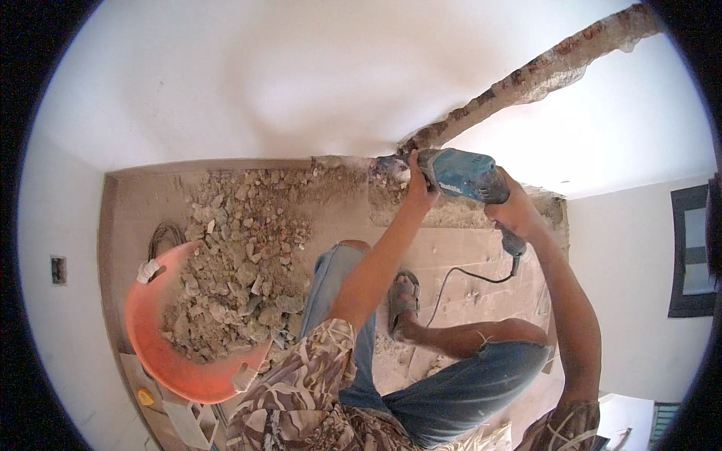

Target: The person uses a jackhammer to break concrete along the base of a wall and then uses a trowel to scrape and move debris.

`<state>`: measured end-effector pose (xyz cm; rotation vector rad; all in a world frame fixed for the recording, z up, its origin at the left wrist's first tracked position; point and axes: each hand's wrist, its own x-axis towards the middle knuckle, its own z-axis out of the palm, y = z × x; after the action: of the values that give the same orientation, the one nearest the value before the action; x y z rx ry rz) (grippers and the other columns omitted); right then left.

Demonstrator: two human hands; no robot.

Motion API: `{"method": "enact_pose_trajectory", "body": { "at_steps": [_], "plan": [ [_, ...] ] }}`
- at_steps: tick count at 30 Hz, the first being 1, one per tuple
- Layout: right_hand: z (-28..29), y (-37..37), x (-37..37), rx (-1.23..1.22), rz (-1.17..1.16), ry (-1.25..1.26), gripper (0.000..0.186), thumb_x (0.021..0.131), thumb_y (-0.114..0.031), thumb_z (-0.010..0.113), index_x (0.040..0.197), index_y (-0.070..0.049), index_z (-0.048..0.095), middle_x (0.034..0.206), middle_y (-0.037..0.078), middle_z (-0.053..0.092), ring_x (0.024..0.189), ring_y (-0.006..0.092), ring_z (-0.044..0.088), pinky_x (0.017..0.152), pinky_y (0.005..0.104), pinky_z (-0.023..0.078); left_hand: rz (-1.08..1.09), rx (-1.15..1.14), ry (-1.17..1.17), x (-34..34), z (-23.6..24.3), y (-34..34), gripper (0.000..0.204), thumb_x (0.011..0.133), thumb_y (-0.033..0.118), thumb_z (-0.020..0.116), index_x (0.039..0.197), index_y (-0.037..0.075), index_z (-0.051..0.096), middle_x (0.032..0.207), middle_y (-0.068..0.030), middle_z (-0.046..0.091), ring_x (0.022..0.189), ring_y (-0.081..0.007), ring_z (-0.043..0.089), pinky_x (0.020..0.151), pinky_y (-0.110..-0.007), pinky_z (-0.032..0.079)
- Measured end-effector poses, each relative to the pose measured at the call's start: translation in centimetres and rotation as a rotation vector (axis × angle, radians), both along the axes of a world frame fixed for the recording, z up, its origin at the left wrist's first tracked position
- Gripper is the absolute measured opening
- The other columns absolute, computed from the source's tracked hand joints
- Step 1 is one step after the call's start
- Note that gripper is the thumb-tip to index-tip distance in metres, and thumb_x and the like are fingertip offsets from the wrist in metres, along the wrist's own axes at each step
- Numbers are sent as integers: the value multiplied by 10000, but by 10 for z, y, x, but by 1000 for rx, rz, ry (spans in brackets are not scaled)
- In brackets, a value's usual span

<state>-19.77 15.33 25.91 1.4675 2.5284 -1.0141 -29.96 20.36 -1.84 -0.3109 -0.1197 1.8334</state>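
Note:
Both my hands hold a teal and black rotary hammer (pixel 462 174), its body lying nearly level at the foot of the white wall. My left hand (pixel 419 184) is wrapped round its front end, near a broken patch of wall base (pixel 391 168). At the back, my right hand (pixel 520 210) grips the rear handle. I cannot make out the bit. A black power cord (pixel 481 278) hangs from the handle and curves across the floor towards my sandalled foot (pixel 404 302). Above the tool, a rough groove (pixel 519 86) cut into the wall slants up to the right.
Broken masonry rubble (pixel 241 255) is heaped on the floor at left. An orange tub (pixel 162 331) lies tilted against it, next to a coil of wire (pixel 165 237). Dusty floor (pixel 444 259) stretches under the tool. A dark-framed panel (pixel 692 252) is on the right wall.

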Motion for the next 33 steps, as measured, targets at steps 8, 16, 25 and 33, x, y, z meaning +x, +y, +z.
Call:
{"method": "enact_pose_trajectory", "body": {
  "at_steps": [8, 16, 25, 33],
  "plan": [
    [14, 25, -19, -71, 3, -54, 802, 555, -71, 612, 1343, -3, 474, 867, 109, 608, 702, 201, 562, 653, 331, 492, -66, 50, -26, -8, 35, -15, 610, 960, 516, 516, 1403, 107, 417, 1381, -93, 528, 1287, -288, 491, 1089, -475, 391],
    [10, 58, -39, -25, 119, -87, 778, 548, -85, 610, 1317, -18, 511, 872, 108, 616, 744, 188, 566, 682, 320, 490, 137, -140, 558, -10, 39, -11, 761, 875, 219, 705, 1445, 191, 202, 1405, -100, 465, 1265, -258, 495, 1049, -416, 454],
    [-40, 26, 39, -87, 85, 108, 784, 684, -31, 714, 1406, -53, 409, 880, 83, 645, 711, 174, 608, 623, 323, 525, 76, -3, 134, 24, -21, -9, 671, 948, 678, 398, 1295, 126, 558, 1303, -57, 592, 1214, -249, 556, 1037, -411, 452],
    [-5, -13, 101, -161, -60, -1, 943, 713, -3, 661, 1530, -17, 191, 943, 135, 701, 770, 180, 659, 636, 322, 540, -24, -138, 107, 103, 5, -64, 662, 946, 654, 445, 1326, 117, 524, 1284, -48, 599, 1200, -224, 556, 1043, -379, 441]
  ]
}}
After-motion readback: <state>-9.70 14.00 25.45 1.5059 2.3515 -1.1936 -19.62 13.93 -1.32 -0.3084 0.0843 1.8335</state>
